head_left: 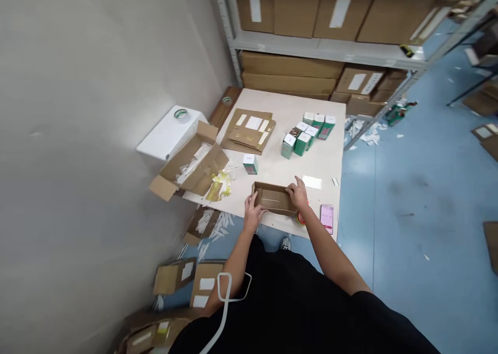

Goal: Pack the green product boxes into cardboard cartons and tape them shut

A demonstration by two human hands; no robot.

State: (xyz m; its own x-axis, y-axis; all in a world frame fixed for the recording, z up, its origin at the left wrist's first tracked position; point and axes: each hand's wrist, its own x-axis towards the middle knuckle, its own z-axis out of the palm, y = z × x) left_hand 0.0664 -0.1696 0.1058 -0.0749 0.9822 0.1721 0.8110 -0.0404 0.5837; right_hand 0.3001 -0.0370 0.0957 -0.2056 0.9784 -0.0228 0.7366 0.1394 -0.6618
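Observation:
A small open brown cardboard box [272, 198] lies on the white table [327, 157] near its front edge. My left hand [253, 212] grips the box's near left corner, fingers curled over the rim. My right hand [299, 194] clasps the box's right end. A single green-and-white carton [250, 164] stands just beyond the box. Several more green-and-white cartons [307, 133] are grouped further back.
Flattened cardboard boxes [251, 129] are stacked at the table's back left. A pink phone [327, 217] and a tape roll [301, 219] lie right of my hands. An open carton [192, 165] leans at the left edge. Cardboard scraps litter the floor; shelves hold big boxes behind.

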